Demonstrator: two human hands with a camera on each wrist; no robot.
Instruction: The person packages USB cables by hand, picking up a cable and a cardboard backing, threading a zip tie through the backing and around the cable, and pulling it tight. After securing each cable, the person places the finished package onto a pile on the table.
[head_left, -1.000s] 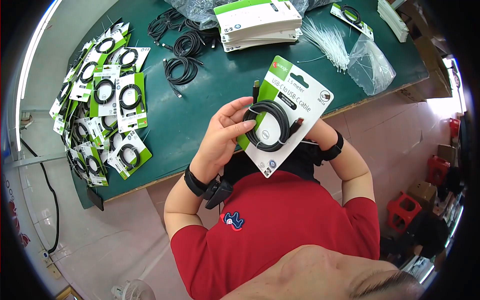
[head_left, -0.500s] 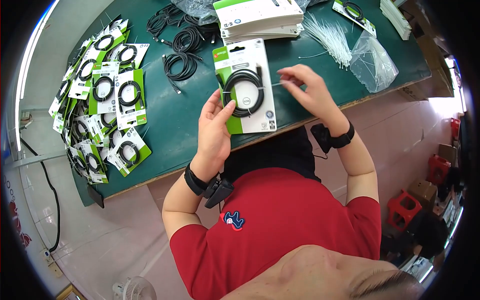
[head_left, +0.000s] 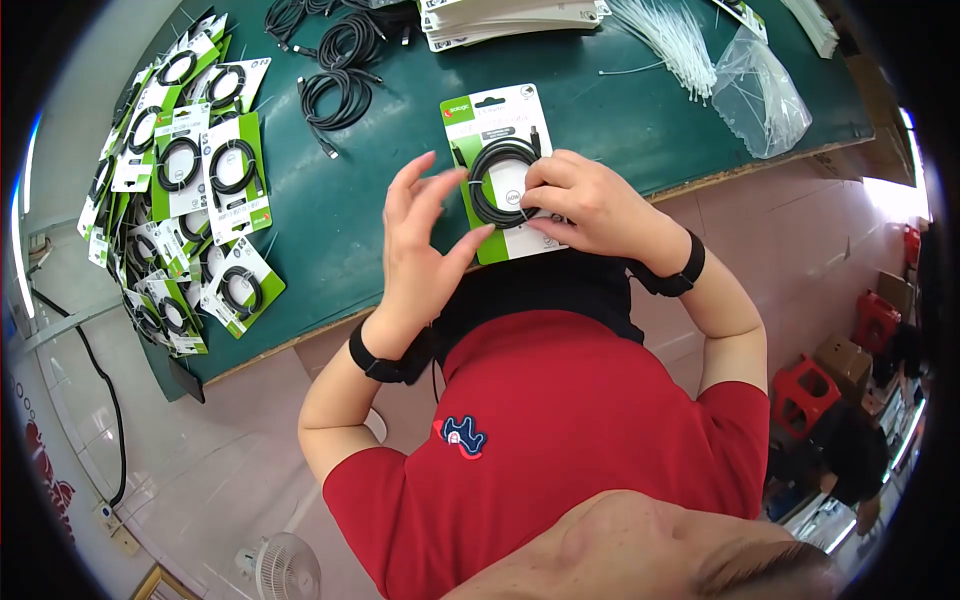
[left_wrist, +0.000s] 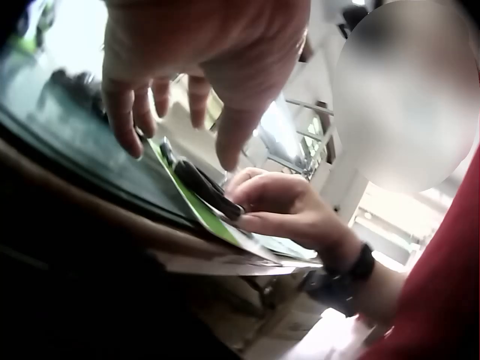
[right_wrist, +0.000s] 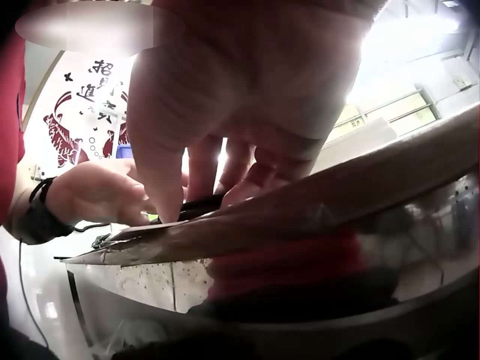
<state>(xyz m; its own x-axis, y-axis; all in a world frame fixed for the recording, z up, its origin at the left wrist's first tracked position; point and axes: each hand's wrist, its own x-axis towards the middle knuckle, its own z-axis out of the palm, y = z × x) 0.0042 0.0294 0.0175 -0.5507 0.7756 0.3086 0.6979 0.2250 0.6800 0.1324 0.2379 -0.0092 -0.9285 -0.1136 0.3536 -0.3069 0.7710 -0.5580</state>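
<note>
A white and green cardboard package card (head_left: pixel 520 105) lies at the table's front edge, its printed face up. A coiled black USB-C cable (head_left: pixel 500 150) is fastened to it, both plugs pointing toward the card's top. My right hand (head_left: pixel 590 205) pinches the coil's lower right part between thumb and fingers; the left wrist view also shows this right hand (left_wrist: pixel 281 202) on the coil. Spread beside the card's left edge, my left hand (head_left: pixel 415 230) has its fingers extended and thumb apart, the tips right by the coil.
Finished-looking cards with cables (head_left: pixel 235 180) are heaped at the table's left. Loose black cables (head_left: pixel 335 100), a stack of cards (head_left: pixel 510 25), white zip ties (head_left: pixel 665 45) and a clear plastic bag (head_left: pixel 765 100) lie along the back. The table's front edge (head_left: pixel 300 345) runs before my body.
The card was held up and tilted, then turned upright in my left hand, and now lies lower. My left hand has let go; my right hand moved in from the right onto the coil.
</note>
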